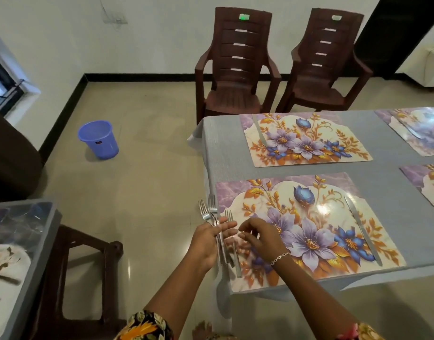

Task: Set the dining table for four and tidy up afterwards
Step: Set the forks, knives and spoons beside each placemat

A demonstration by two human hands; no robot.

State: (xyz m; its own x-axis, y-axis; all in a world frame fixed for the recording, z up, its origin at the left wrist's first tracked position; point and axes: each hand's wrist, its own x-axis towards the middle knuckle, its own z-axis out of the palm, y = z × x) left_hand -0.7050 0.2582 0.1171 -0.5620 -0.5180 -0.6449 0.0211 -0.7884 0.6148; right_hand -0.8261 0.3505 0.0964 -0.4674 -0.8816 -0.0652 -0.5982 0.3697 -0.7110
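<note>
Silver steel forks [209, 210] fan from the left hand [207, 244], gripped by their handles, at nine o'clock of the near floral placemat [316, 217]. One laid fork [237, 262] lies beneath the right hand [261, 239], fingers curled, grasp unclear; a nudge could knock it floorward.

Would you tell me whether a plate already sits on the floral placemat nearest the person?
No, the nearest floral placemat bears only a steel fork and a steel knife.

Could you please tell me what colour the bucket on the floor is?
The bucket is blue; head view.
</note>
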